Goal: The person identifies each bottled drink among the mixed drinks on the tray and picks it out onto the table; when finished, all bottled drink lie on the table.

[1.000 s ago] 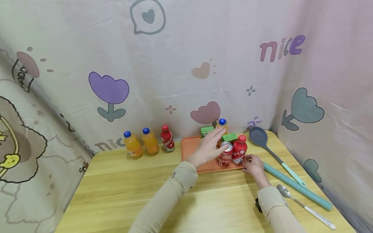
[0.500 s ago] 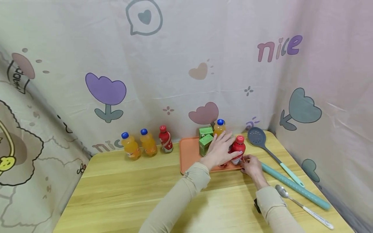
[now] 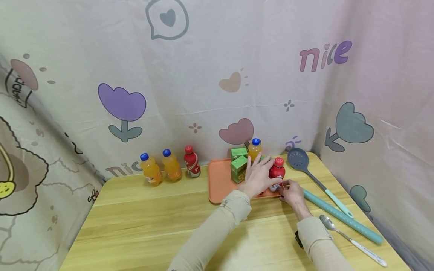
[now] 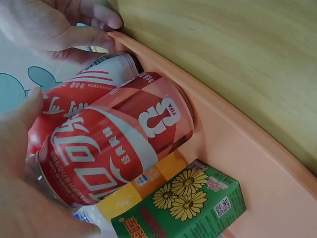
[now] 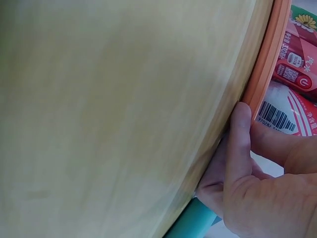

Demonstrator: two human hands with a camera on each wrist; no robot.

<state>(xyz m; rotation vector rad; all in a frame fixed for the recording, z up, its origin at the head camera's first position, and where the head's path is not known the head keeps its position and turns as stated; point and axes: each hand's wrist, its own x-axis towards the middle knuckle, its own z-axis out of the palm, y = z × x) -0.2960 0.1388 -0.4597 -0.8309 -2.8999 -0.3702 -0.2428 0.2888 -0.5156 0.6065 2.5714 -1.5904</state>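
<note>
An orange tray [image 3: 218, 184] holds several drinks standing close together. My left hand [image 3: 259, 177] is over a red cola can [image 4: 119, 141], fingers spread and fairly straight around its top. The can is mostly hidden by this hand in the head view. Beside it stands a red-capped bottle [image 3: 277, 171], close to my left thumb. Green drink cartons [image 3: 239, 170] and an orange juice bottle [image 3: 255, 149] stand behind and left of the hand. My right hand [image 3: 292, 194] pinches the tray's near right corner, thumb and fingers on its rim in the right wrist view.
Two orange juice bottles [image 3: 151, 170] and another red bottle [image 3: 192, 162] stand at the table's back left. Right of the tray lie a slotted skimmer [image 3: 299, 160], a teal stick [image 3: 346, 218] and a metal spoon [image 3: 352, 241]. A printed curtain [image 3: 203, 75] hangs behind the table.
My left hand has moved right and down from over the cartons to the cola can, uncovering the front carton. The right hand has stayed at the tray corner.
</note>
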